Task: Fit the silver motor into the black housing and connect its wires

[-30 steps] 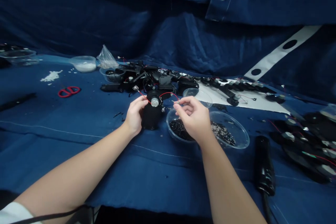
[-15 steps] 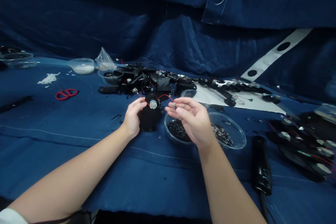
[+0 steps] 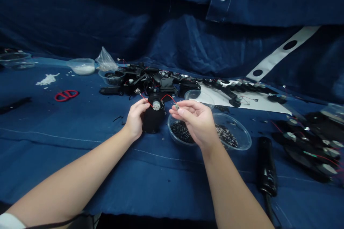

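My left hand (image 3: 135, 118) is wrapped round a black cylindrical motor housing (image 3: 153, 118) that stands upright on the blue cloth (image 3: 80, 139), a small silver motor (image 3: 156, 105) showing at its top. Two red wires (image 3: 168, 96) come off the motor. My right hand (image 3: 195, 121) pinches the metal terminal (image 3: 176, 107) at the end of the right-hand wire, just right of the housing. The other wire's terminal (image 3: 138, 91) sticks up to the left, free.
Two clear plastic bowls of small dark screws (image 3: 228, 136) sit under my right hand. A heap of black parts (image 3: 158, 80) lies behind. Red scissors (image 3: 66, 95) lie at the left, a black tool (image 3: 266, 166) at the right, more motor parts (image 3: 309, 139) far right.
My right hand has drawn the wire terminal slightly left towards the motor and turned palm-up. The left hand has stayed on the housing.
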`<act>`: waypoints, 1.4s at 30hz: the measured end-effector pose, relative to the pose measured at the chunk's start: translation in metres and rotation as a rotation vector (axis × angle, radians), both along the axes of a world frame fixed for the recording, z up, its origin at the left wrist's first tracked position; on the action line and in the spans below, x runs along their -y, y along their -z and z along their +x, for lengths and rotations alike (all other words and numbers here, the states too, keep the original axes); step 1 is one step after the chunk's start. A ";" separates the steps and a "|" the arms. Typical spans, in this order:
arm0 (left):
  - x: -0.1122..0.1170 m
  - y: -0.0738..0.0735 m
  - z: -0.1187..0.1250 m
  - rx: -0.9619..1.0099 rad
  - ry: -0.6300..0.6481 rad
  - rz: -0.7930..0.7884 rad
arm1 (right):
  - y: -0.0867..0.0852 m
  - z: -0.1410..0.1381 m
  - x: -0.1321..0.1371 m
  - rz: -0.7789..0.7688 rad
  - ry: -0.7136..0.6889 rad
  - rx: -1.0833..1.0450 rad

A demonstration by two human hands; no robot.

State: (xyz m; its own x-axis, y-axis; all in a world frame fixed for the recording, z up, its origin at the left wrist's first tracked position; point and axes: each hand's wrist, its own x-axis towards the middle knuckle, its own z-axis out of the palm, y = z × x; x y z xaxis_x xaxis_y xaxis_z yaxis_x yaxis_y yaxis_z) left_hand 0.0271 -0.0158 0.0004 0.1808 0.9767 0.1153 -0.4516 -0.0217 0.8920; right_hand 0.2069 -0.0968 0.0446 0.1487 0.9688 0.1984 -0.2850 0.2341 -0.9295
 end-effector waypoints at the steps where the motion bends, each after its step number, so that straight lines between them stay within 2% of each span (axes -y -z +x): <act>1: 0.000 0.000 0.000 -0.002 0.001 0.000 | 0.000 0.000 0.000 0.000 -0.001 0.002; 15: 0.001 0.001 0.000 -0.035 0.001 0.022 | 0.000 -0.001 0.000 0.003 0.020 0.048; 21: 0.000 0.000 0.000 -0.056 -0.006 0.032 | -0.003 -0.002 0.002 0.031 0.005 -0.013; 29: 0.000 0.001 0.000 -0.044 0.000 0.035 | 0.002 -0.001 -0.002 -0.008 0.017 -0.011; 37: 0.000 0.002 0.000 -0.050 0.001 0.035 | -0.004 -0.002 0.000 0.017 0.025 -0.075; 42: 0.001 0.001 0.001 -0.054 -0.007 0.028 | -0.002 -0.002 0.000 -0.005 0.036 -0.045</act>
State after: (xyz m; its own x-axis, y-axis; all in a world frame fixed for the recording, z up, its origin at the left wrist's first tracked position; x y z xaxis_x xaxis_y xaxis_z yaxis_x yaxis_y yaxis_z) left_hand 0.0276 -0.0163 -0.0003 0.1810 0.9744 0.1331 -0.4030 -0.0500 0.9138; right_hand 0.2052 -0.0964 0.0468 0.1922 0.9635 0.1861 -0.3180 0.2405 -0.9171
